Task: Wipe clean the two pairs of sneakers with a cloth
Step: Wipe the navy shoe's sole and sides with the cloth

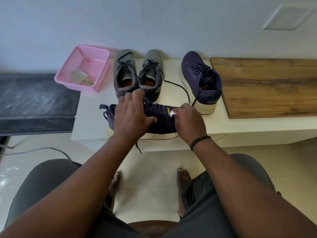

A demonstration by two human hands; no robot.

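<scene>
A navy sneaker (161, 121) lies on its side at the front edge of the white ledge (89, 117), toe to the right. My left hand (132, 115) rests over its heel and collar, fingers spread. My right hand (188, 121) presses on the toe end and pinches a small white cloth (172, 114), of which only a corner shows. The other navy sneaker (200, 79) stands upright behind, to the right. A grey pair (137, 74) stands side by side behind the lying shoe.
A pink plastic basket (82, 66) with a crumpled rag (78, 77) sits at the back left. A wooden board (267, 86) covers the ledge on the right. A dark mat (34, 100) lies to the left. My knees and bare feet are below the ledge.
</scene>
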